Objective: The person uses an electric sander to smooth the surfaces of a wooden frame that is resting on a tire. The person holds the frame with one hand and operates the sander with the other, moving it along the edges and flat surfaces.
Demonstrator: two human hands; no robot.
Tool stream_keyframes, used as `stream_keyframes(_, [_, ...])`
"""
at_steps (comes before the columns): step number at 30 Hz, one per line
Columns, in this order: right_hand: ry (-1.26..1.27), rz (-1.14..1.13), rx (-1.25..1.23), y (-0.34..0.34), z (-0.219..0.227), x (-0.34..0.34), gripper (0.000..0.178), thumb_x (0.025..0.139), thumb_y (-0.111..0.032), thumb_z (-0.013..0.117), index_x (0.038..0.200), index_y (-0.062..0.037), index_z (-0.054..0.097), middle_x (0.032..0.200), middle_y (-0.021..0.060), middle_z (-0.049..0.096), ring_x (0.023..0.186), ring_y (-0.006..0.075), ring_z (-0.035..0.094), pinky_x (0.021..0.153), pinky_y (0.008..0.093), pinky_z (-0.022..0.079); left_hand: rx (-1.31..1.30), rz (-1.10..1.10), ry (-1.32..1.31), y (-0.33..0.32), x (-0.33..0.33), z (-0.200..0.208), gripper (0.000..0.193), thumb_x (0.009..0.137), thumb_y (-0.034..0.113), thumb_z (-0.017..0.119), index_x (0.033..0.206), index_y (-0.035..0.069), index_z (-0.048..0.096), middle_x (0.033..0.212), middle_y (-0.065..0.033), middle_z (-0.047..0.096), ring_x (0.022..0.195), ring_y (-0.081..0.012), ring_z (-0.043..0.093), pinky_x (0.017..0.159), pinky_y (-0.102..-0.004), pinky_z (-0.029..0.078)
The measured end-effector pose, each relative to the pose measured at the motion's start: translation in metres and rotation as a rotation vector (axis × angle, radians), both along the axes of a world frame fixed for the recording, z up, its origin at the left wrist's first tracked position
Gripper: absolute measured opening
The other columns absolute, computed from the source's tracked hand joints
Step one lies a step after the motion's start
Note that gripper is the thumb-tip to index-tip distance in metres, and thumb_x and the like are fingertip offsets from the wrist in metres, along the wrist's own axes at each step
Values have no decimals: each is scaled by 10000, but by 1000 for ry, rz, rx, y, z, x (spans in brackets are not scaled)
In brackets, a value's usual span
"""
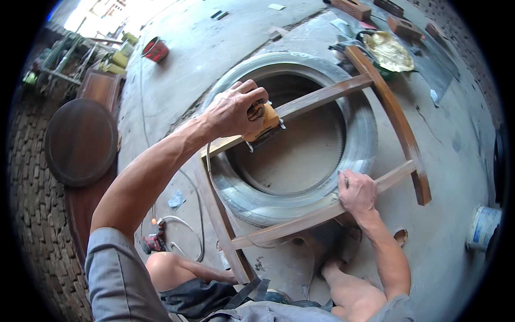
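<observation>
My left hand (236, 109) is closed over a yellow power sander (266, 124), whose base sits against the far rail (322, 98) of a wooden frame. A cable runs back from the tool toward me. The frame lies across a large grey tire (360, 123) on the floor, with a curved leg (394, 118) at its right and a straighter one (214, 206) at its left. Around the near rail (295, 228) my right hand (357, 191) is wrapped, close to the right leg. The sander's pad is mostly hidden.
A red bucket (155, 50) stands far left, and a round dark wooden top (80, 142) rests at left. A red power tool (154, 239) with a looped hose lies near my knee. Bricks (405, 28), a crumpled yellowish sheet (387, 51) and a white bucket (483, 228) are at right.
</observation>
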State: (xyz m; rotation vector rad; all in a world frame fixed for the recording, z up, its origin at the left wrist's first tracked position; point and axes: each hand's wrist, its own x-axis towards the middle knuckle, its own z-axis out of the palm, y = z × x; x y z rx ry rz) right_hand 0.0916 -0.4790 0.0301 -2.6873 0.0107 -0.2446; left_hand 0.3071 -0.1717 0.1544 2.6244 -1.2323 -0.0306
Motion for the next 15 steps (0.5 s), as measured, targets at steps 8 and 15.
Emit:
stream_keyframes(8, [-41,28,44,-1,4,3,210,911,-187,689,757,-48,663,632,182,654,588,370,667,604,470,539,-29,-88,-12,-66,32,-2,427,750,192,794,1136,126,624,1112,-103,635,1022,-362,665,854,-457,568])
stream_keyframes(15, [-52,24,66,-1,5,2,196,877,-161,718,731,-53,642,619,187,654,565,368,669,573,474,553,-26,-153,-24,-126,52,-5,437,757,226,802,1140,120,620,1097,-111,630,996,-370,668,820,-470,572])
